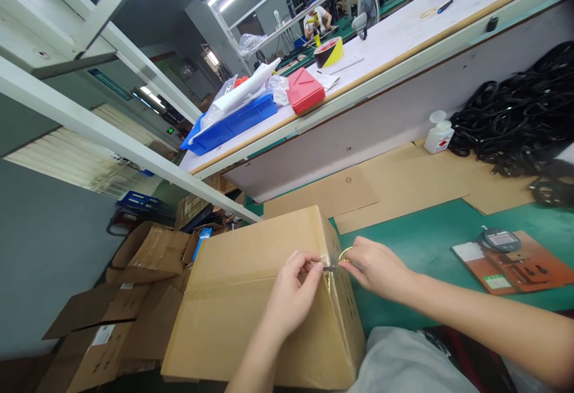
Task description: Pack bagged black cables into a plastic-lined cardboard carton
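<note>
A large cardboard box (251, 255) sits in front of me, with clear tape along its top seam and over its right edge. At that edge my right hand (374, 267) is closed on scissors (344, 255); a thin yellow loop handle shows, and the dark metal part reaches toward the seam. My left hand (296, 291) rests over the box top, thumb and forefinger pinched together close to the metal part. What lies between those left fingertips is too small to make out, possibly the tape.
Right of the box, a green bench top holds a digital dial gauge (500, 239) on an orange-brown plate, a white bottle (439, 136) and piled black cables (520, 106). A raised shelf carries a blue bin (237, 121) and red case (305, 91). Open cartons (147, 249) stand left.
</note>
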A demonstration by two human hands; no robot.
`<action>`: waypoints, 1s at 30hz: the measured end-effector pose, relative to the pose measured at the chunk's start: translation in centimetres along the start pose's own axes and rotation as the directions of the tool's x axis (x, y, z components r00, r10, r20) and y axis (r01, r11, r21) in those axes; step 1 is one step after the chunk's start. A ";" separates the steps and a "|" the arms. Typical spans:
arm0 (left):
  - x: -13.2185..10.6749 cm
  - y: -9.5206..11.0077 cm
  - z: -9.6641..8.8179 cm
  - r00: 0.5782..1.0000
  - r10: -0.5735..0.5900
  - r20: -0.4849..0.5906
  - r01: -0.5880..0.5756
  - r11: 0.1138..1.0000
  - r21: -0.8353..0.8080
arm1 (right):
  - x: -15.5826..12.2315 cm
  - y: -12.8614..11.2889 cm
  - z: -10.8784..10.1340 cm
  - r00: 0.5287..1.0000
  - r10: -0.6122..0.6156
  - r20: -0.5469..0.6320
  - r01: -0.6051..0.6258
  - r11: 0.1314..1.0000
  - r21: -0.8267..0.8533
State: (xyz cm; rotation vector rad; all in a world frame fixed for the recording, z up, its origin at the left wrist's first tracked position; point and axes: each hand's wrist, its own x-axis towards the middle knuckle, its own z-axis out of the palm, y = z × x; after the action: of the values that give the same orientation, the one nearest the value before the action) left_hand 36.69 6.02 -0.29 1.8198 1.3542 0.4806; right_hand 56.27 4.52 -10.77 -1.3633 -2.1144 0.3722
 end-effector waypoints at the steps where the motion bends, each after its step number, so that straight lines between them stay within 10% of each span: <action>1: 0.0 0.0 0.0 1.000 0.001 0.006 -0.001 1.000 0.001 | 0.0 0.2 0.1 1.000 -0.009 -0.007 0.009 1.000 0.014; 30: 0.4 -0.5 0.5 1.000 0.004 0.003 -0.004 1.000 0.019 | -0.4 3.9 0.0 0.947 -0.279 -0.158 0.295 0.951 0.094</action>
State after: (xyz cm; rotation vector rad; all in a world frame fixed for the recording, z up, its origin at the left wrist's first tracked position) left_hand 36.84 6.24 -1.01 1.8388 1.3573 0.4682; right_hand 59.29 5.87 -12.93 -0.9668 -2.0971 0.2647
